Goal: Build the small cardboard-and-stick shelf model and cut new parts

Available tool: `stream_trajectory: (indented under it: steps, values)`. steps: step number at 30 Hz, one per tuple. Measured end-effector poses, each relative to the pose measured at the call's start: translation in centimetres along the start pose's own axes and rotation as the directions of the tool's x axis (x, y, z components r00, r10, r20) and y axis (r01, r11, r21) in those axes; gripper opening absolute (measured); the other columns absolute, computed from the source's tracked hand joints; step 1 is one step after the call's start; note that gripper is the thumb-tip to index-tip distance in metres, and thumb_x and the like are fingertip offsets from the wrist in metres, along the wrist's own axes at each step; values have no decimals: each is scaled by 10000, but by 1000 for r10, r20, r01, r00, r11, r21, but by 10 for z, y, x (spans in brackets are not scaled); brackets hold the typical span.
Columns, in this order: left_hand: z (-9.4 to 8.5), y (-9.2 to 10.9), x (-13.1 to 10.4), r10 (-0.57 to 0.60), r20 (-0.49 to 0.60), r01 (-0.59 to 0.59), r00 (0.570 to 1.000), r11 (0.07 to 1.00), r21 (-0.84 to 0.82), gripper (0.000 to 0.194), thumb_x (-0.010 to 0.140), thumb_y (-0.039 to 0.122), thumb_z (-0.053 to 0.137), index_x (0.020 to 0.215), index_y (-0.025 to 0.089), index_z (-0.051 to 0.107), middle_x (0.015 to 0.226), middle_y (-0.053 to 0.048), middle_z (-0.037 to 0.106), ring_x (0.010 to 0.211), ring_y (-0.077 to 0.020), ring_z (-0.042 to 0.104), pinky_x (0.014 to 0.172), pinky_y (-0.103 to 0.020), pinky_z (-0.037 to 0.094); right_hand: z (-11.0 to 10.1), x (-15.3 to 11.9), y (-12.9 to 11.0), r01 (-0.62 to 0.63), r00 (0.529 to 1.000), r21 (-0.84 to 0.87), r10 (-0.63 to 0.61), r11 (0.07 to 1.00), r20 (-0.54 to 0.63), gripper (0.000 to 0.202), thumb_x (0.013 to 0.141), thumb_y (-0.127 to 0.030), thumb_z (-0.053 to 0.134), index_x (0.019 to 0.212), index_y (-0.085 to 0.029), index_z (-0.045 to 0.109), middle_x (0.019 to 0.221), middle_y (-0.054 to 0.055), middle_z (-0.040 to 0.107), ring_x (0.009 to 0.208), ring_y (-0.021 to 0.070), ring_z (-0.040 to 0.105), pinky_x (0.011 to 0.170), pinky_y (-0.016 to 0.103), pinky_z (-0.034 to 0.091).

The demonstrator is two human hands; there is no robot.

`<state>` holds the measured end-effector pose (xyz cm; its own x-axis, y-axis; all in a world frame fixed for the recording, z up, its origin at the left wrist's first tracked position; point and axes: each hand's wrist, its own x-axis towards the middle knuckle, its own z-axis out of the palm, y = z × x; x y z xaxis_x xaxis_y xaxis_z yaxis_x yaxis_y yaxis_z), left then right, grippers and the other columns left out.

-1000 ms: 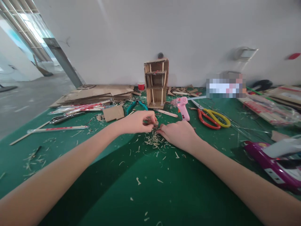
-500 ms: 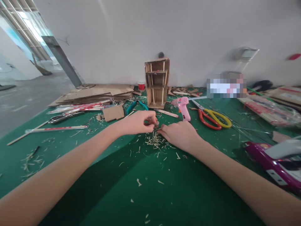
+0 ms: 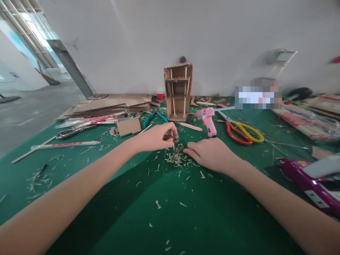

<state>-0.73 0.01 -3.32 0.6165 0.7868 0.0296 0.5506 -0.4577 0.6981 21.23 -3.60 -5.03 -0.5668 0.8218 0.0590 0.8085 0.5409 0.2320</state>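
Observation:
My left hand [image 3: 158, 137] is closed in a pinch over the shavings. Between its thumb and index finger sits a small brownish round-edged piece [image 3: 175, 138], mostly covered by the fingers, and a pale sliver [image 3: 173, 145] points down beneath it. To the right, my right hand [image 3: 214, 154] rests low near the table with its fingers folded. A thin dark tip [image 3: 181, 150] shows at its fingertips; the rest of that tool is hidden in the hand. A heap of pale wood shavings [image 3: 177, 158] lies below and between both hands.
Behind the hands stands a cardboard shelf box [image 3: 177, 105]. A pink glue gun [image 3: 209, 124] and red-and-yellow-handled scissors [image 3: 243, 132] lie right, teal-handled pliers [image 3: 148, 120] left. Cardboard sheets [image 3: 111, 102] are stacked at back left. A purple-and-white device [image 3: 305, 180] is at far right.
My right hand has drawn back to the right, widening the gap to my left hand and baring the dark tip. My left hand stays nearly in place, still pinching. The view has shifted slightly.

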Motion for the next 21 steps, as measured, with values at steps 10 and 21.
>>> stream_trajectory:
  steps: [10,21]
  values:
    - [-6,-9,8,-123,-185,-6,975,818,-576,325,889,353,478,1180,241,570,1090,-102,643,960,-220,637,708,-296,537,16,3,15,-49,961,194,99,980,-257,372,948,-294,403,1224,-100,560,1224,165,616,1126,293,570,866,417,478]
    - [15,4,8,-65,-179,-33,982,868,-495,520,767,305,660,1264,234,527,1074,-84,665,998,-226,633,836,-362,533,3,-2,-2,116,916,606,151,787,-371,308,912,-322,490,1172,-190,589,1044,67,685,853,177,647,736,313,503]
